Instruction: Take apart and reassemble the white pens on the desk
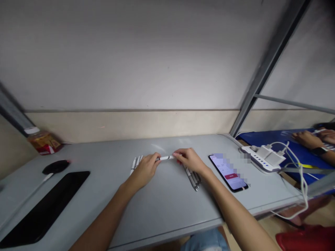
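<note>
Both my hands meet at the middle of the grey table (162, 205). A white pen (166, 158) runs between them, lifted just above the surface. My left hand (146, 167) pinches its left end and my right hand (188, 159) is closed round its right end. Several white pens (136, 163) lie side by side just left of my left hand. Several grey pens (193, 178) lie in a bunch under my right wrist.
A lit phone (228, 171) lies right of my right hand. A white power strip (261, 158) with chargers and cables sits at the right edge. A black pad (44, 207), a black mouse (55, 166) and a red packet (45, 142) are at left. Another person's hands (311, 138) work at the blue table.
</note>
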### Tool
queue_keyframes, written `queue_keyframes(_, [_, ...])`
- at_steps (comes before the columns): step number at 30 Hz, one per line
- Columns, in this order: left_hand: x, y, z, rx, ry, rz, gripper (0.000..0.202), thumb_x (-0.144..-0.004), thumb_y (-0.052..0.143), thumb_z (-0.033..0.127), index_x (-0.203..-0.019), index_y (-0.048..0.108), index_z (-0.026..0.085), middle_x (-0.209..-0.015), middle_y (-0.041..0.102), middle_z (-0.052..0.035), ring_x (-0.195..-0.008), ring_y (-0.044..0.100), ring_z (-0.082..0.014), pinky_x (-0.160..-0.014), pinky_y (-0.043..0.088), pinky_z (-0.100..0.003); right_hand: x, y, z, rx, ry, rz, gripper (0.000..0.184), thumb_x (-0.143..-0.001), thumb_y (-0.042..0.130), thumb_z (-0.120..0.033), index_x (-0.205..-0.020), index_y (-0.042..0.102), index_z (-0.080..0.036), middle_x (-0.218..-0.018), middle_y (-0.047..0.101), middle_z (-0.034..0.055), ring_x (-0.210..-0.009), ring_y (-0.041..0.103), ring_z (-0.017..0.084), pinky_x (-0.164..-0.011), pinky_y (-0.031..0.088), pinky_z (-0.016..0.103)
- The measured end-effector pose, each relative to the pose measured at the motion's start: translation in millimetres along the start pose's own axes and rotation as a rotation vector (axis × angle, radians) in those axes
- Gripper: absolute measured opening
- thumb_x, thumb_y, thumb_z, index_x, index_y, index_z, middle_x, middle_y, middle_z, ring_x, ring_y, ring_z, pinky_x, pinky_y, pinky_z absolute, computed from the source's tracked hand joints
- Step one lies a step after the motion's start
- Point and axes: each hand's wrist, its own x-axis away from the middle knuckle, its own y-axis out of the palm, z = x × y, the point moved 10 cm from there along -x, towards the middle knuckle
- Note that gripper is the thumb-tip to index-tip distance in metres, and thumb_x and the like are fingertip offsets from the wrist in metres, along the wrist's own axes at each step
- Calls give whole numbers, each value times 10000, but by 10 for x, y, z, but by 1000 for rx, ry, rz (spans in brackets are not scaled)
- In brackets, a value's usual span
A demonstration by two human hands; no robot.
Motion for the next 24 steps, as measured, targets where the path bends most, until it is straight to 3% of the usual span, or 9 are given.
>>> queue_keyframes(2, [-3,4,9,-29,2,-6,191,-956,366,299,-973,537,213,-881,640,-30,-814,587,-183,-751,408,-305,1,-44,-27,25,-30,26,184,-864,554,-318,-848,663,-170,-700,615,21,-634,528,131,-615,392,248])
queue_keyframes(4, [-8,8,10,-47,1,-9,210,-961,351,298,-972,541,209,-855,637,-32,-786,583,-182,-731,402,-301,6,-118,-90,12,-90,93,126,-807,619,-263,-899,648,-181,-826,634,32,-731,551,145,-644,405,244])
queue_keyframes(6, [-12,3,10,-47,2,-1,224,-965,340,299,-977,544,207,-854,639,-34,-786,586,-184,-728,399,-300,11,-140,-116,-13,-110,116,261,-766,671,-258,-1015,628,-193,-919,635,40,-788,561,154,-659,413,242])
queue_keyframes(8, [-14,2,15,-52,6,1,233,-968,332,300,-975,546,207,-874,644,-37,-807,589,-187,-741,395,-306,7,-81,-103,-5,-81,63,259,-812,638,-311,-1041,635,-192,-857,643,31,-729,556,144,-646,404,243])
queue_keyframes(11, [-10,5,36,-91,21,-2,248,-972,316,293,-944,547,207,-899,642,-37,-831,578,-191,-755,378,-316,10,15,-104,75,-62,-12,239,-916,493,-319,-868,681,-177,-676,619,7,-600,509,123,-610,370,245])
queue_keyframes(15, [-5,14,47,-139,31,-4,298,-978,286,285,-866,549,201,-834,620,-31,-790,552,-189,-716,354,-310,15,4,-194,153,-157,58,105,-828,579,-145,-884,659,-183,-797,642,21,-690,540,135,-645,379,238])
queue_keyframes(19, [-13,37,18,-158,-1,-22,341,-975,283,291,-777,546,199,-726,584,-21,-702,525,-179,-670,335,-298,39,27,-263,235,-254,107,182,-770,553,-21,-813,630,-180,-841,606,34,-766,544,147,-708,398,249])
queue_keyframes(24, [-17,14,8,-183,-34,-15,335,-967,299,295,-772,554,201,-712,577,-17,-681,521,-171,-656,324,-294,62,29,-273,231,-246,105,146,-809,611,-123,-935,642,-192,-924,604,52,-805,561,157,-728,422,263])
